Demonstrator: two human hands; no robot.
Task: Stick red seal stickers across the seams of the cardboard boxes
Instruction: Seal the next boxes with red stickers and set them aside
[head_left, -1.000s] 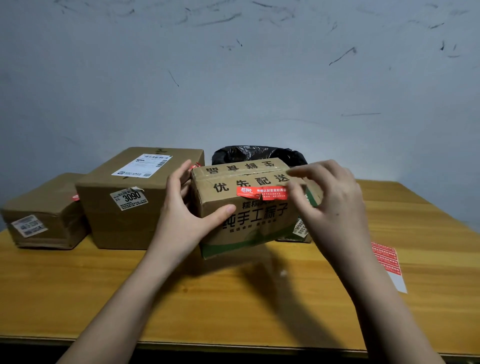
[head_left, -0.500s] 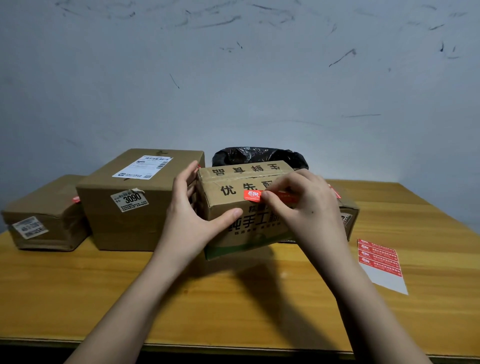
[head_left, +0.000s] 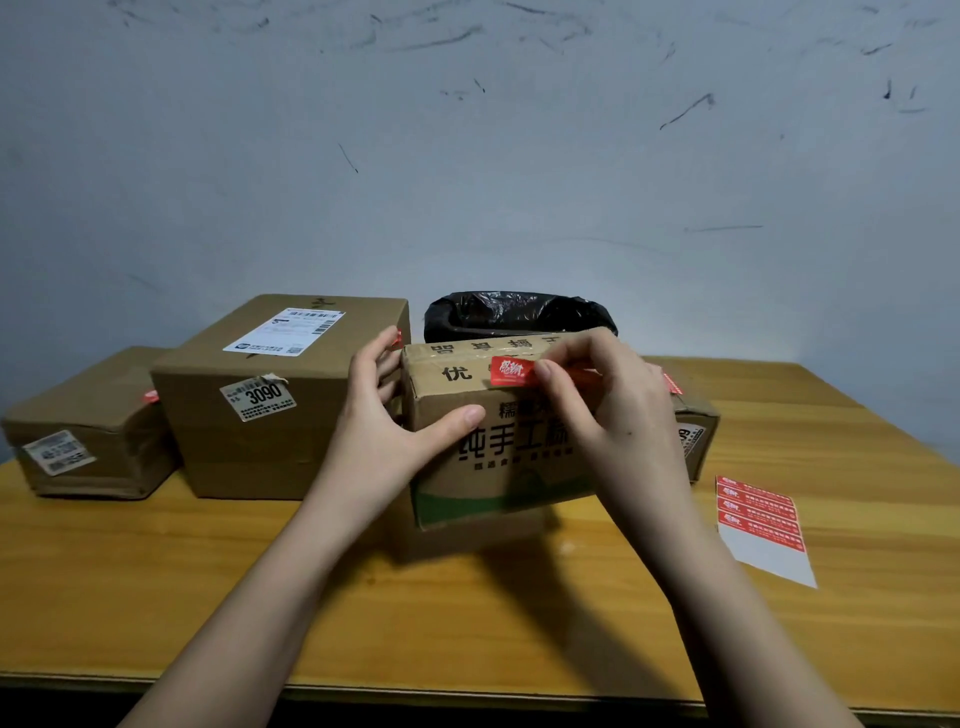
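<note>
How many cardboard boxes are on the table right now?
4. One at far left, a taller one beside it, one gripped in both hands at centre, and one mostly hidden behind the right hand. More may sit behind these.

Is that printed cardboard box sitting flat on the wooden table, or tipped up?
Tipped. The printed cardboard box leans back, its near bottom edge lifted off the wooden table, with the left hand gripping it.

The right hand (head_left: 618, 415) covers most of the red seal sticker (head_left: 511, 371) and the right half of the printed box (head_left: 467, 467). A further box (head_left: 698, 431) behind it shows only a corner. The small labels' print is unreadable. The bench (head_left: 156, 597) runs off both sides.
</note>
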